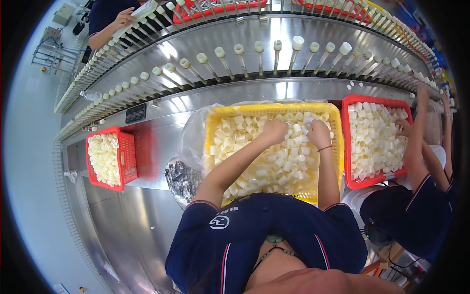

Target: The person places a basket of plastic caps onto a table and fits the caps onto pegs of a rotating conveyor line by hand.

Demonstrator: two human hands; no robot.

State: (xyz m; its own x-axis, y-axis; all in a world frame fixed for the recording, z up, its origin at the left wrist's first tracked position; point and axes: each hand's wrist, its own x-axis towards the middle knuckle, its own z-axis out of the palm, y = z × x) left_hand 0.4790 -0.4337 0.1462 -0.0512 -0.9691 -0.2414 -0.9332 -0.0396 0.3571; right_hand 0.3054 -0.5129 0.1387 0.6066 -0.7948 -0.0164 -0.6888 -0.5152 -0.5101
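A yellow plastic basket (212, 128) full of short, cream-white plastic caps or sleeves (281, 166) stands right in front of me. Over its far half, my left hand (275, 131) is closed, knuckles up; what its fingers hold, if anything, is hidden. Close beside it on the right, my right hand (319, 134) is also closed, with a white plastic cap (308, 121) showing at its fingertips. Both hands are low over the pile and apart from each other. A clear plastic liner (192, 139) bulges over the basket's left side.
Beyond the basket curves a row of upright rods, several topped with white caps (239, 49). Red baskets of similar pieces stand left (128, 156) and right (346, 142). A co-worker's hand (403, 128) reaches into the right one. Another person's hand (124, 18) is at the far left.
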